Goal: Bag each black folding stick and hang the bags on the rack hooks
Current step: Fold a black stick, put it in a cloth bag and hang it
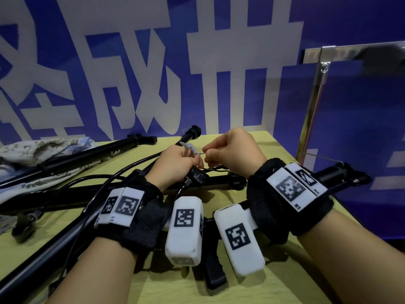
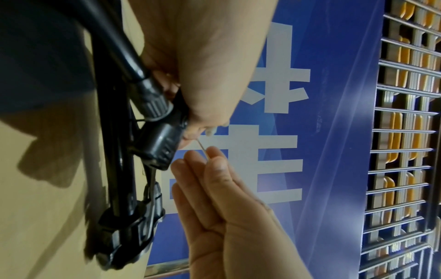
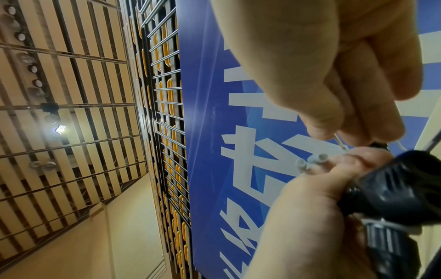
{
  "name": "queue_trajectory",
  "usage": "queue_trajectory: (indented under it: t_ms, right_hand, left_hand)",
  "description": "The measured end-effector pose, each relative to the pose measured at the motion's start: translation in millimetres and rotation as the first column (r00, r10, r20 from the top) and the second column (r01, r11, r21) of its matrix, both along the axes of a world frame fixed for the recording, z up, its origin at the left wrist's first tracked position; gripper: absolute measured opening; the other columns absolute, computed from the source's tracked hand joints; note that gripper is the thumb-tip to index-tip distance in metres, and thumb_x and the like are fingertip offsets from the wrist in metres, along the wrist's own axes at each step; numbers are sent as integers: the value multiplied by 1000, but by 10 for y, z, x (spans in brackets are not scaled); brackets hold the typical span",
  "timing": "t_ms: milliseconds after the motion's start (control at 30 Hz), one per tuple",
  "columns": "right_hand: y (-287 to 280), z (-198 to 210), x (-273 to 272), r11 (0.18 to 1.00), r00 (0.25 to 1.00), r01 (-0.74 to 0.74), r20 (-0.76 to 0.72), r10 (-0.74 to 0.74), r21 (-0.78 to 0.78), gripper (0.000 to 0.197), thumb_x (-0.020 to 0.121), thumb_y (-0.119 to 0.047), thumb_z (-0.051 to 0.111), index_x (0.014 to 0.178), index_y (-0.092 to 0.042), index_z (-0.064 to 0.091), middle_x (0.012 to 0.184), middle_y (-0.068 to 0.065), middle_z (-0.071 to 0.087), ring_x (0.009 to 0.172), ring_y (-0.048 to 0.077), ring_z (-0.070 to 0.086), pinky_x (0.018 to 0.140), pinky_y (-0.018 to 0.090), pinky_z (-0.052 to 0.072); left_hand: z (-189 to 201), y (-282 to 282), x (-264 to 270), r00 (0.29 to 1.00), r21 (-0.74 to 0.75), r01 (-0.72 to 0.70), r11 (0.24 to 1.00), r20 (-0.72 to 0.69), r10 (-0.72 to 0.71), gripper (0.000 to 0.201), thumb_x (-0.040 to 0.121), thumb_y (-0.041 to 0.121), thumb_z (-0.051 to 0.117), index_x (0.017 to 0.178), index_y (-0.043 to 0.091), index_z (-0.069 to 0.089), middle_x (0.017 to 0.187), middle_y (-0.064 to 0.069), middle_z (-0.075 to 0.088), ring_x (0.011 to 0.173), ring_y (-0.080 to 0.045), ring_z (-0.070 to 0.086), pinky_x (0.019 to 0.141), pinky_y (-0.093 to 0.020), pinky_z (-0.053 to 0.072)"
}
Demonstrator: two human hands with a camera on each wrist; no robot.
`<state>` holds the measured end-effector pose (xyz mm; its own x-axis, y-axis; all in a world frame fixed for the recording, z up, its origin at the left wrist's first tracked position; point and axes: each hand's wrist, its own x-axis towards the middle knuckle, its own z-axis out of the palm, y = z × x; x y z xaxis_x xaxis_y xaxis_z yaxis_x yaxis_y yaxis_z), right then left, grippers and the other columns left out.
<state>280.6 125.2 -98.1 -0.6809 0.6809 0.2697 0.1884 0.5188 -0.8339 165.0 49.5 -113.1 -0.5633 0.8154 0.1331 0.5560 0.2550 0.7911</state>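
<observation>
My left hand [image 1: 192, 159] grips the knurled end joint of a black folding stick [image 1: 198, 177] just above the table, and its fingertips also hold a small white plastic piece [image 1: 190, 148]. My right hand [image 1: 207, 153] pinches a thin pale cord [image 1: 202, 153] that runs from that piece. The left wrist view shows the black joint [image 2: 162, 141], the cord [image 2: 202, 147] and the right hand's fingers [image 2: 214, 179] beneath it. In the right wrist view the cord [image 3: 339, 141] leaves the pinching fingers [image 3: 346, 117] toward the white piece [image 3: 310, 161] and the stick [image 3: 393, 188].
Several more black sticks lie across the yellow table [image 1: 285, 281]: one at the back left [image 1: 87, 156], one at the right edge [image 1: 337, 172], others at the front left [image 1: 32, 260]. Patterned cloth bags [image 1: 43, 148] lie at the far left. A shiny metal rack frame [image 1: 315, 102] stands at the right.
</observation>
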Motion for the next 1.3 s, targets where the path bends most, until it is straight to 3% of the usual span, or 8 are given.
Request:
queue_trajectory:
  t_ms: [167, 267, 367, 533, 700, 900, 1067, 1300]
  right_hand:
    - [-17, -5, -9, 996, 999, -17, -37, 14, -87, 11, 81, -10, 71, 74, -10, 64, 83, 16, 72, 74, 24, 70, 70, 29, 59]
    - [-17, -9, -30, 995, 1000, -9, -25, 7, -97, 19, 80, -13, 73, 68, -11, 58, 80, 15, 70, 66, 20, 68, 61, 22, 58]
    - [-28, -9, -33, 995, 1000, -8, 2, 8, -98, 21, 81, -11, 73, 66, -11, 58, 74, 12, 68, 58, 13, 65, 51, 13, 52]
    - [-31, -3, -35, 999, 999, 34, 30, -33, -41, 20, 82, -8, 69, 65, -11, 60, 72, 6, 68, 64, 14, 67, 59, 19, 56]
    - [-13, -19, -42, 997, 996, 70, 58, -69, -13, 24, 79, 0, 69, 62, -13, 59, 71, 7, 68, 79, 21, 69, 79, 37, 57]
    - [-69, 4, -37, 996, 996, 89, -2, -89, 21, 27, 85, -2, 58, 59, -8, 61, 70, 14, 71, 64, 21, 70, 62, 26, 58]
    - [-51, -24, -53, 997, 997, 75, 7, -75, -15, 33, 88, -2, 52, 56, -13, 55, 70, 13, 70, 63, 20, 68, 65, 24, 56]
    - [-32, -47, -73, 1000, 1000, 17, 22, -17, 1, 22, 90, -5, 54, 72, -17, 49, 85, 12, 70, 64, 17, 66, 53, 14, 50]
  left_hand:
    - [-18, 17, -4, 997, 82, -82, 993, -5, 82, 23, 92, 16, 55, 92, -6, 62, 64, -3, 47, 51, -10, 41, 40, -17, 32]
    - [-11, 11, -7, 995, 92, -84, 992, -47, 89, 26, 93, 17, 54, 98, -7, 63, 61, -2, 44, 49, -11, 38, 33, -12, 29]
    - [-14, 12, -29, 990, 56, -82, 995, -110, 88, 25, 93, 17, 54, 90, -5, 64, 56, -1, 42, 46, -10, 37, 39, -18, 27]
    - [-45, 20, -34, 979, -8, -27, 1000, -203, 25, 29, 92, 16, 56, 82, -10, 63, 71, -18, 55, 63, -20, 46, 54, -26, 32]
    - [20, -8, 1, 986, 110, -10, 994, -166, 28, 20, 94, 16, 53, 80, 19, 68, 84, -9, 65, 75, -14, 58, 60, -20, 41]
    - [3, 25, 28, 964, 148, -16, 989, -261, 55, 28, 91, 14, 57, 78, -9, 66, 68, -20, 58, 57, -17, 45, 55, -26, 34]
    - [-6, 27, 63, 950, 109, 10, 994, -312, 25, 39, 91, 9, 56, 52, 8, 52, 48, 0, 44, 38, 0, 46, 40, -8, 32]
    - [-9, 43, 27, 958, 82, -6, 997, -286, 29, 24, 93, 15, 55, 82, -3, 66, 68, -9, 58, 59, -15, 49, 52, -23, 36]
